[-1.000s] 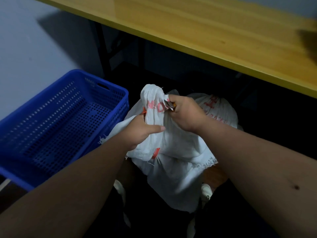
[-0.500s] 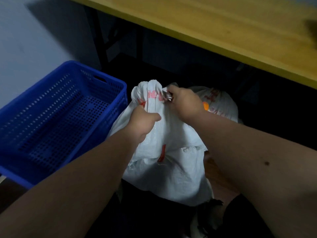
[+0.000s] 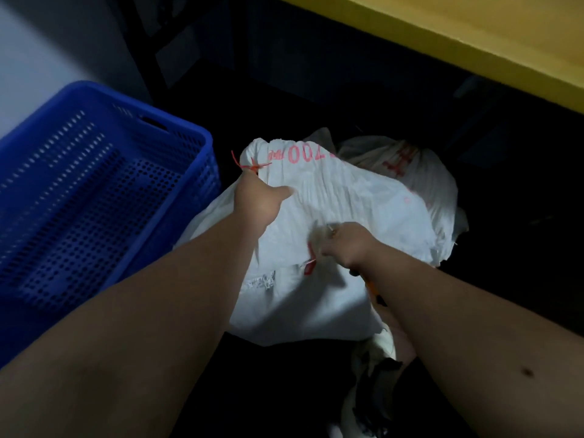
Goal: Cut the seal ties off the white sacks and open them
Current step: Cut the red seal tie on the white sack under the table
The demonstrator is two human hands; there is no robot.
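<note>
A white sack (image 3: 341,197) with red print stands on the dark floor between my arms, its neck spread wide. My left hand (image 3: 259,200) grips the sack's top left edge, just below a thin red seal tie (image 3: 251,165) that sticks out of the cloth. My right hand (image 3: 344,245) is lower, against the sack's front, curled round a cutting tool (image 3: 374,290) whose orange handle shows under my wrist and whose metal tip pokes out above my fingers. A red tag (image 3: 311,265) hangs beside that hand. A second white sack (image 3: 407,159) sits behind.
A blue perforated plastic basket (image 3: 94,197) stands on the left, touching the sack. A yellow wooden tabletop (image 3: 474,36) overhangs at the top right, with dark table legs (image 3: 139,58) and shadow beneath it. A light wall is at far left.
The bunched neck of the sack has loosened and spread out. My right hand with the tool dropped from the neck to the sack's front. My left hand still holds the top edge.
</note>
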